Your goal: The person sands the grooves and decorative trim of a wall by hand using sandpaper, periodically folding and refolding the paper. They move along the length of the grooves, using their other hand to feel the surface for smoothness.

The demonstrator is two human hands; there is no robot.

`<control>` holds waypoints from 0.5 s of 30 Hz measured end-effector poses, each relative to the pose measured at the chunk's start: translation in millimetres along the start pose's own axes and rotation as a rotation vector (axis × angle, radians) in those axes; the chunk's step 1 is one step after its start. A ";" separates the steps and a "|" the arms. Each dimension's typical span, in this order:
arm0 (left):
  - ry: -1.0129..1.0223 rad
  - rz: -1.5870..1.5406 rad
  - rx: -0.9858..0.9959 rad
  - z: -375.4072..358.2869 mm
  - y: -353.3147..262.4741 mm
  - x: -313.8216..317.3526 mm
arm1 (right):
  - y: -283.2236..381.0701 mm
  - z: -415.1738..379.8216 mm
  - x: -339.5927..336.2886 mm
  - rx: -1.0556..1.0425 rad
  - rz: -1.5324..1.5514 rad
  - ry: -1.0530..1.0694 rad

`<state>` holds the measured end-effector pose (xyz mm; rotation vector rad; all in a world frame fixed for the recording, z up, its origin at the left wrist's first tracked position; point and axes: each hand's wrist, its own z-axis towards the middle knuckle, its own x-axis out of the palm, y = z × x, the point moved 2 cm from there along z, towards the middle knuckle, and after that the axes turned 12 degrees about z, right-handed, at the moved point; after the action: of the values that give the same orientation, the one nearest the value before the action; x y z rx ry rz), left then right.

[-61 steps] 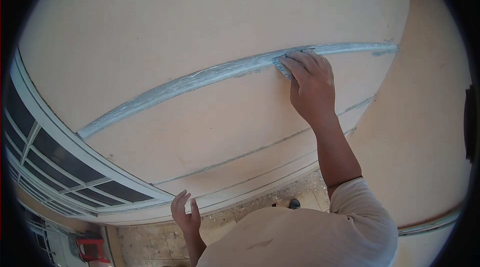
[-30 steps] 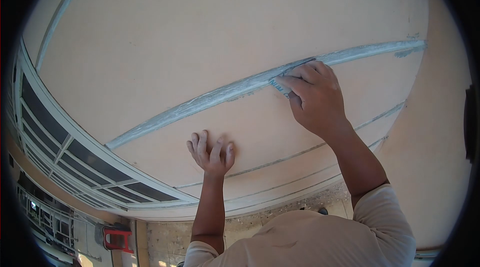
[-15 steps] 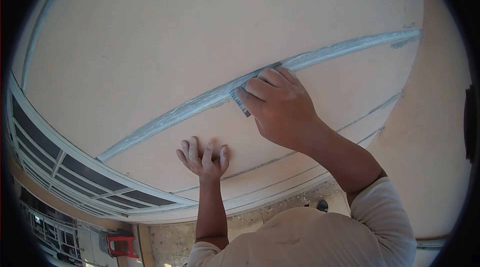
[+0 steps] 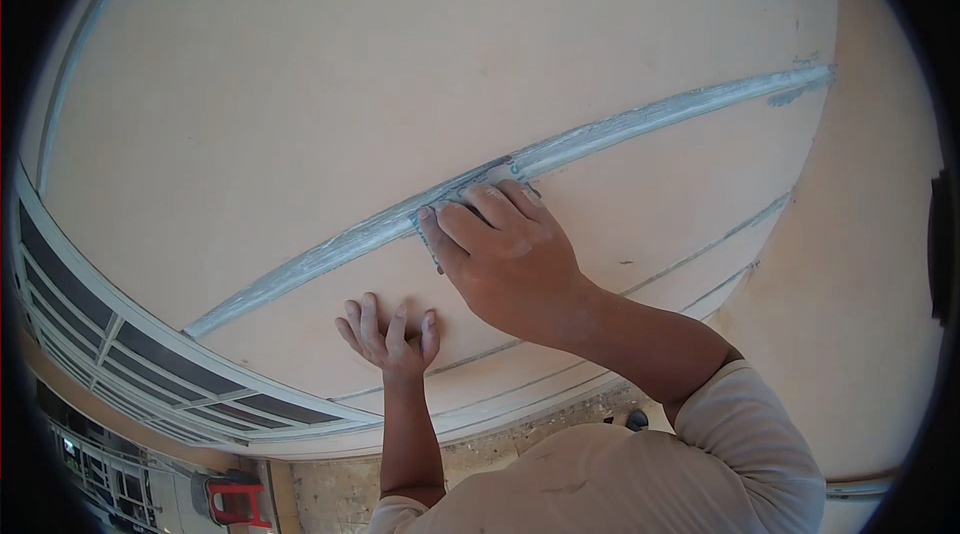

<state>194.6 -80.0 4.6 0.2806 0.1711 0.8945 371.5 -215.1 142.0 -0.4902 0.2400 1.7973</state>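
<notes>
Wrapped round a sheet of sandpaper [image 4: 428,239] with blue print, my right hand [image 4: 505,254] presses it against the grey band [image 4: 620,129] that crosses the pale wall [image 4: 400,54]. The sheet shows at both sides of my fingers, near the middle of the band. Lower and to the left, my left hand [image 4: 393,339] rests against the wall below the band, fingers spread and holding nothing.
A white-framed window grille [image 4: 115,324] runs along the lower left. Thin grey lines [image 4: 710,249] cross the wall lower down. A red plastic stool [image 4: 238,502] stands on the floor at the bottom left. Another wall [image 4: 860,264] meets this one at the right.
My right hand has slid down and to the left along the band with the sandpaper. My left hand appears slightly lower and further left, as the whole view has shifted a little.
</notes>
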 end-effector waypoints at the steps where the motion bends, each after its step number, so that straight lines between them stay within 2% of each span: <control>1: 0.008 -0.002 0.022 0.9 0.9 -0.4 | -6.7 -3.6 -3.5 0.020 -0.026 -0.003; 3: 0.004 -0.024 0.027 -0.9 -0.1 0.0 | -20.4 -9.8 -12.7 -0.014 0.051 -0.088; 7: -0.026 -0.032 -0.045 -5.5 2.6 4.7 | -75.7 -44.8 -45.1 0.133 -0.053 -0.165; 9: -0.018 -0.010 -0.044 -7.8 1.2 4.3 | -80.6 -51.3 -46.3 0.139 -0.020 -0.236; 12: -0.011 -0.022 0.001 -0.9 0.8 0.4 | -71.7 -53.5 -42.1 0.199 -0.139 -0.215; 15: -0.009 -0.058 -0.002 -2.6 3.4 1.1 | -73.7 -58.1 -38.6 0.201 -0.118 -0.216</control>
<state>192.0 -76.7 3.1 0.2763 0.1697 0.8357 462.0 -251.5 114.2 -0.1627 0.2340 1.6747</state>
